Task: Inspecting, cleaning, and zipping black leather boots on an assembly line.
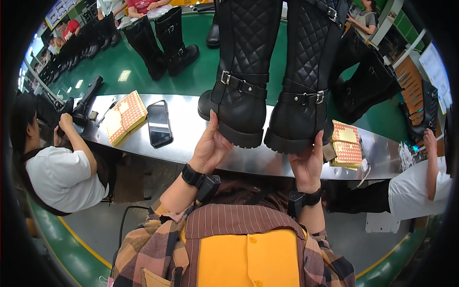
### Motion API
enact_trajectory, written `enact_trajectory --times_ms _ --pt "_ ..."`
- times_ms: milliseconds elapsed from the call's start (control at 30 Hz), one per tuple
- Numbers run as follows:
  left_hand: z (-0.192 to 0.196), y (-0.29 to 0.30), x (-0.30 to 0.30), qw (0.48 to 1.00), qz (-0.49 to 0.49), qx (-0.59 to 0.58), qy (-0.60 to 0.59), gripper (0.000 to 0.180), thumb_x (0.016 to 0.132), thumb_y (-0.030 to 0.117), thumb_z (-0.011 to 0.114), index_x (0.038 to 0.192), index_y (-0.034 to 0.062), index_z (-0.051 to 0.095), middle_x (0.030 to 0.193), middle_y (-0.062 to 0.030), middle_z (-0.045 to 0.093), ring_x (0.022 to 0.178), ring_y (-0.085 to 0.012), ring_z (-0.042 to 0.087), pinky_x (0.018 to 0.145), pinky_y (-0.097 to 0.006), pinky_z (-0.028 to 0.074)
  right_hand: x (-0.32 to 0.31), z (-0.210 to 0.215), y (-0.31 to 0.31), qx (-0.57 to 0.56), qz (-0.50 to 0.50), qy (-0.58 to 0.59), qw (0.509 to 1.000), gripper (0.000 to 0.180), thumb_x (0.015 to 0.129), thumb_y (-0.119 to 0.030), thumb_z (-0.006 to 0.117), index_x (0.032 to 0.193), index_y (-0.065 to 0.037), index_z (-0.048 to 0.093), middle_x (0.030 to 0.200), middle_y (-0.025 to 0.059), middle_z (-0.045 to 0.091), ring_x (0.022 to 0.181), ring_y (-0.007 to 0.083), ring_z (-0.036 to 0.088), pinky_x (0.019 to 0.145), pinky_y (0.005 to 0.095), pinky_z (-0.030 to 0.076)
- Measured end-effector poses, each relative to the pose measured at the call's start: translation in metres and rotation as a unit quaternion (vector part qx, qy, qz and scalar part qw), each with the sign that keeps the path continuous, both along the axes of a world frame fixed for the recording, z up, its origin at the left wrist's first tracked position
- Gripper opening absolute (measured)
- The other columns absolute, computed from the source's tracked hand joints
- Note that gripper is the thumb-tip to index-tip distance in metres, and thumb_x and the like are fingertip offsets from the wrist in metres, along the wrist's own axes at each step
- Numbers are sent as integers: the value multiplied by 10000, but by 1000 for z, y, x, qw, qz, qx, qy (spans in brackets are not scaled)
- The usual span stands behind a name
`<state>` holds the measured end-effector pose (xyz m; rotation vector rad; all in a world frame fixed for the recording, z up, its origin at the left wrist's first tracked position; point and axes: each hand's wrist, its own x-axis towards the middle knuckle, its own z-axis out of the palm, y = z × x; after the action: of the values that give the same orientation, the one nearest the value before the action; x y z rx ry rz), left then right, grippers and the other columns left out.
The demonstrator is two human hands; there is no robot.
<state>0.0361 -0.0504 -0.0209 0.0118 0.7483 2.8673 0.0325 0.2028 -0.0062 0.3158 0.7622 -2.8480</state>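
Observation:
A pair of tall black boots with quilted shafts and buckled ankle straps is held up side by side before me, heels toward me. My left hand (212, 149) grips the left boot (245, 107) from below, its thumb against the side near the heel and the other fingers under the sole. On the right boot (299, 117), my right hand (308, 162) has the same kind of hold, thumb up along the heel's outer side. Both boots are upright, with a small gap between their heels. The soles hide most of my fingertips.
A metal ledge (191, 124) edges the green table (114, 81). It holds a black phone (159, 123), a bundled stack of yellow-and-red sticker sheets (126, 117) and another stack (346, 146). More boots (174, 43) stand beyond. Co-workers sit at left (67, 172) and right (418, 189).

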Motion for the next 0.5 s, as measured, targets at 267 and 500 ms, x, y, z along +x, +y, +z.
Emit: enact_trajectory --times_ms 267,500 --pt "-6 0 -2 999 19 -40 -8 614 954 522 515 1416 141 377 1381 -46 519 1249 -182 517 1033 -390 414 -3 -4 -3 45 -30 -9 999 612 877 -487 672 1308 -81 518 1292 104 582 1168 278 572 919 434 535" --pt "-5 1 -5 998 51 -34 6 641 988 483 441 1469 85 298 1465 -113 439 1342 -267 441 1126 -444 356 -3 -4 -5 66 -52 -9 996 632 871 -492 679 1321 -82 508 1287 94 574 1157 272 562 941 444 512"
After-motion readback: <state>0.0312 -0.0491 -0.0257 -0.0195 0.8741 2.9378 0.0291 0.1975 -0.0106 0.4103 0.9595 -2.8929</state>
